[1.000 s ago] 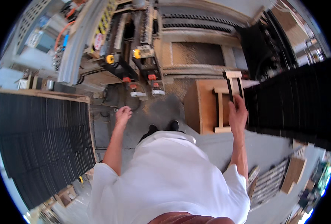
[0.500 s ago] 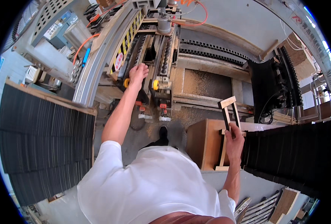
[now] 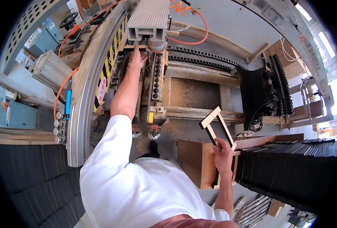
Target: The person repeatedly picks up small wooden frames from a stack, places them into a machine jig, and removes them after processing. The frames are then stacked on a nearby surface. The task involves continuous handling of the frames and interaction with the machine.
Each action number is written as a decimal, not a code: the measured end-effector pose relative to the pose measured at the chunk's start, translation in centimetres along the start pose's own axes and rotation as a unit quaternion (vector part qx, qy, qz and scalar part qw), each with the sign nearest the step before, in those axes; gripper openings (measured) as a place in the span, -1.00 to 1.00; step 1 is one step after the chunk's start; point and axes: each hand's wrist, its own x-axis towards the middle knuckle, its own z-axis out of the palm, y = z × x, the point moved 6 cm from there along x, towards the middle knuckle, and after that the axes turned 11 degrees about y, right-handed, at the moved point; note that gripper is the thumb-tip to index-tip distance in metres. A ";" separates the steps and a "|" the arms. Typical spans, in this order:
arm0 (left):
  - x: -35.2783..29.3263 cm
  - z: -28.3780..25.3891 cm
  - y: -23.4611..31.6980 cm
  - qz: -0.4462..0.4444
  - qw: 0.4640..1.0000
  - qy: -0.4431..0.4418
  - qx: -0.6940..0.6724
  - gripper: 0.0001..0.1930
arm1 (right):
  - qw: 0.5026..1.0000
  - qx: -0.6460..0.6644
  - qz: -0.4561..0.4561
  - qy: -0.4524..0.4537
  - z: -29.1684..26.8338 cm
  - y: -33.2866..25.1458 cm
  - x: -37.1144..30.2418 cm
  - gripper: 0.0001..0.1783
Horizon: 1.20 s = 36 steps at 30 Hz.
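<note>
A rectangular open frame of pale wood with black-faced sides (image 3: pixel 211 117) is held in the air in front of the person, to the right, tilted with its far short bar up toward the machine. The right hand (image 3: pixel 223 154) is clamped on its near part, thumb and fingers about a long rail. Below that hand, a 2nd frame of pale and black wood (image 3: pixel 216 186) lies on a brown wooden box (image 3: pixel 191 161), partly hidden by the wrist and forearm.

The 2 hands are well apart. The left hand (image 3: pixel 137 60) reaches forward into the machine, at a pale and black wooden crossbar (image 3: pixel 129 48); whether its fingers grip anything I cannot tell. Just above stands a grey metal cylinder (image 3: pixel 157 46), beneath a ribbed aluminium beam (image 3: pixel 148 18). Near the left forearm run a row of black round knobs (image 3: pixel 157 78) and a yellow block (image 3: pixel 150 117).

Farther out, 2 black toothed chains (image 3: pixel 202 57) cross behind a sawdust-strewn opening (image 3: pixel 195 93), with a black curved sheet (image 3: pixel 250 95) to the right. Stacked thin black strips stand at both sides, the right stack (image 3: pixel 275 167) beside the box and the left stack (image 3: pixel 35 171) past the elbow.
</note>
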 end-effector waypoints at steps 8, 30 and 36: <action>-0.7 -2.2 -0.5 -0.005 0.996 0.056 -0.069 -0.59 | 0.969 -0.037 -0.243 -0.035 7.2 -9.9 6.8 -0.68; -18.4 -10.9 -4.5 0.006 0.972 -0.160 -0.170 -0.75 | 0.836 0.013 -0.528 -0.148 29.7 -21.0 12.3 -0.65; -26.5 -16.9 -4.9 0.015 0.991 -0.038 -0.128 -0.56 | 0.842 0.009 -0.525 -0.126 33.4 -21.9 15.8 -0.62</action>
